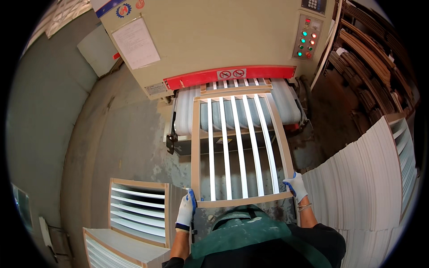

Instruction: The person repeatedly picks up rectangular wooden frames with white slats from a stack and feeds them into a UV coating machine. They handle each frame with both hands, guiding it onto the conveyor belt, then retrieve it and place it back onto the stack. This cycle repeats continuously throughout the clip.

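Note:
A slatted panel frame [195, 147] with tan edges and several white slats lies in front of me. Its far end rests on the textured grey conveyor belt [185, 109] of a machine, while its near end reaches back to my waist. My left hand [186, 208], in a white glove with blue on the fingers, grips the near left corner. At the near right corner, my right hand [296, 186] holds the side rail, gloved alike. Just beyond, a second slatted frame [234, 88] lies on the belt, partly hidden under the machine's red guard [228, 76].
The beige machine [214, 35] carries a panel of lit buttons [308, 40] at right. Stacked slatted frames stand low at left [138, 212], and a tall pale stack [353, 183] rises close on my right. Brown boards [362, 71] fill shelving beyond it. A grey wall [40, 125] runs along the left.

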Motion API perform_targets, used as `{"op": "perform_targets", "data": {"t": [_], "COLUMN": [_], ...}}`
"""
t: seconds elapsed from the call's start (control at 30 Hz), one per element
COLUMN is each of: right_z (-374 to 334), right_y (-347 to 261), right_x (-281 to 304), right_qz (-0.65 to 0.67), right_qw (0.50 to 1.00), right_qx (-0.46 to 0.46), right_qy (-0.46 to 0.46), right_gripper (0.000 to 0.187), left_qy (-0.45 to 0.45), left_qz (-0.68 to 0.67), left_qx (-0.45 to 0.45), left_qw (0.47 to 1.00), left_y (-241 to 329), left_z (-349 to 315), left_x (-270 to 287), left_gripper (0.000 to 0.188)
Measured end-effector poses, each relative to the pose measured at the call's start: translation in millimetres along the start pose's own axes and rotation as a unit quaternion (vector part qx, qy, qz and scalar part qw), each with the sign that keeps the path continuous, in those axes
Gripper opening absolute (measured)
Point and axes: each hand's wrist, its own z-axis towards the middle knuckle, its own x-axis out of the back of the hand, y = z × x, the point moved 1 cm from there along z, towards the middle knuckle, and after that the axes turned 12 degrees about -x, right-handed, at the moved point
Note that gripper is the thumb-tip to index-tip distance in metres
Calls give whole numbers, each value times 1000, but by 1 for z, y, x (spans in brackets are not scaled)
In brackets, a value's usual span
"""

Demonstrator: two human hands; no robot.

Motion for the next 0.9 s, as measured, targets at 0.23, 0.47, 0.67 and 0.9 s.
{"op": "perform_targets", "data": {"t": [0.23, 0.47, 0.67, 0.9], "right_z": [21, 16, 8, 28], "right_y": [-37, -71, -77, -78], "right_x": [1, 11, 22, 11], "right_qz": [68, 105, 107, 208], "right_qw": [993, 975, 952, 945], "right_qx": [-70, -133, -238, -202], "right_qy": [-64, -143, -163, -151], "right_gripper": [14, 20, 29, 28], "left_qy": [-155, -73, -47, -1], "left_qz": [-33, -252, -306, -365], "left_qx": [69, 234, 346, 292], "left_qw": [985, 936, 886, 884], "left_y": [-13, -8, 0, -6], "left_z": [14, 45, 82, 96], "left_x": [5, -1, -1, -5], "left_gripper": [43, 50, 62, 55]}}
